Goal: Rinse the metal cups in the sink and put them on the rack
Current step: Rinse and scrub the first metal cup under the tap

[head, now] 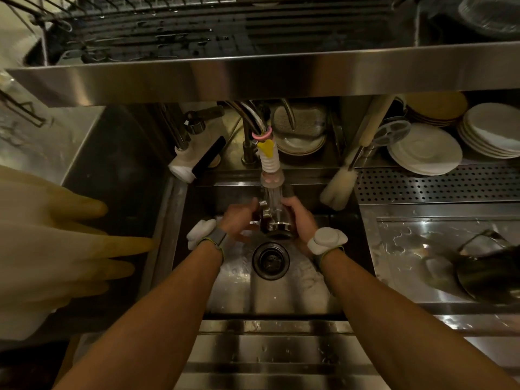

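Note:
A shiny metal cup (277, 220) with a handle is held under the running tap (270, 161) in the middle of the sink (239, 288). Water streams onto it. My left hand (239, 219) grips the cup's left side near the handle. My right hand (299, 218) holds its right side. Another dark metal cup (489, 274) lies on its side on the wet steel counter at the right. The wire dish rack (174, 29) sits on the shelf above the sink.
The sink drain (270, 260) lies just below the held cup. Stacks of white plates (425, 149) and a bottle brush (339, 187) stand behind the sink at the right. Yellow rubber gloves (56, 249) hang at the left. A steel shelf edge (253, 77) overhangs the tap.

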Tool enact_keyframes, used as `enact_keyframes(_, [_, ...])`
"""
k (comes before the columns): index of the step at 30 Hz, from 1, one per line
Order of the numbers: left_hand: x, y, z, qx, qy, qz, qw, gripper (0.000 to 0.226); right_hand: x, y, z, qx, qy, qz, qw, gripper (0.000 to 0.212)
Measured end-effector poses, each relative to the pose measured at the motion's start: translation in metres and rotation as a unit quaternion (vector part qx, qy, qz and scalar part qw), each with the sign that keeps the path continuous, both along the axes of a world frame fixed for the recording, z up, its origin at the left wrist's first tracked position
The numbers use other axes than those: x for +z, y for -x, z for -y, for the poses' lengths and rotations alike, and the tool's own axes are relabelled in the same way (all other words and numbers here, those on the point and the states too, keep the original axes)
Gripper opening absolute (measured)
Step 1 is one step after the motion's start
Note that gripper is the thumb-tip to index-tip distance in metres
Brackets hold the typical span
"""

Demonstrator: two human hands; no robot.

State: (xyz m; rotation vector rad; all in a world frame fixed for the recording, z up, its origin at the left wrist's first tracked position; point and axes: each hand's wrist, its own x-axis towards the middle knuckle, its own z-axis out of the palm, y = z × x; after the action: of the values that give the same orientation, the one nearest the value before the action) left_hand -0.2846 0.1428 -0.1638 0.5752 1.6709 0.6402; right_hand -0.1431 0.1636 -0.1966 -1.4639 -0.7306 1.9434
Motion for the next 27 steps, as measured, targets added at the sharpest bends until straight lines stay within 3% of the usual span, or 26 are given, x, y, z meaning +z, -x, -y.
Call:
enact_keyframes(4, [0.001, -0.015, -0.001, -0.004, 0.006, 0.049, 0.999, 0.044, -0.002, 0.004, -0.002, -0.032, 0.013, -0.015, 0.999, 0.038])
enact_keyframes(7, [0.002, -0.02, -0.002, -0.005, -0.003, 0.066, 0.998, 0.032, -0.008, 0.0, -0.003, -0.048, 0.014, 0.001, 0.999, 0.033])
enact_keyframes(11, [-0.005, -0.015, -0.002, -0.012, -0.003, 0.049, 0.999, 0.028, -0.012, 0.001, -0.003, -0.05, 0.02, 0.025, 0.998, 0.028])
enact_keyframes(16, [-0.001, -0.01, -0.007, 0.006, 0.016, -0.002, 1.0, 0.05, -0.007, 0.008, -0.008, 0.021, 0.002, 0.102, 0.995, 0.03])
enact_keyframes(19, [0.0, -0.005, -0.004, 0.014, 0.033, 0.013, 0.999, 0.043, -0.008, 0.007, -0.006, 0.03, 0.018, 0.098, 0.995, 0.032])
enact_keyframes(23, [-0.006, -0.004, 0.0, 0.014, 0.035, 0.057, 0.998, 0.024, -0.011, 0.006, -0.004, 0.013, 0.002, 0.094, 0.995, 0.019])
enact_keyframes(27, [-0.005, -0.004, -0.005, 0.016, 0.016, 0.021, 1.0, 0.037, -0.007, 0.013, -0.008, -0.024, 0.031, 0.087, 0.995, 0.03])
